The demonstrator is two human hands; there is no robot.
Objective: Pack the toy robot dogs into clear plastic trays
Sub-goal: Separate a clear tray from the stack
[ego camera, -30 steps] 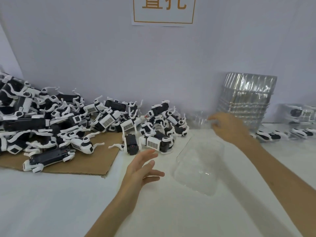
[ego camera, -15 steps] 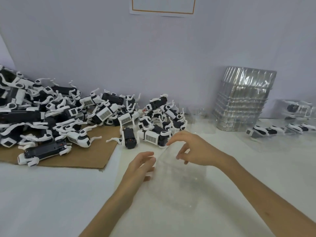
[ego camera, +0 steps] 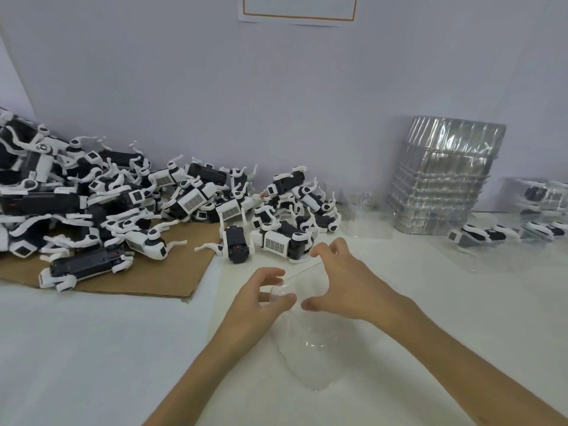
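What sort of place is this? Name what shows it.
Likely a toy packing bench: a heap of identical toy robot dogs on cardboard, a stack of clear plastic trays, and left hand and right hand gripping an empty tray.

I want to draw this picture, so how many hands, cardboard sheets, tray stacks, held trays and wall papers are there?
Hands: 2 (left hand, right hand)
Cardboard sheet: 1
Stack of clear trays: 1
Held clear tray: 1
Paper sign: 1
Total: 6
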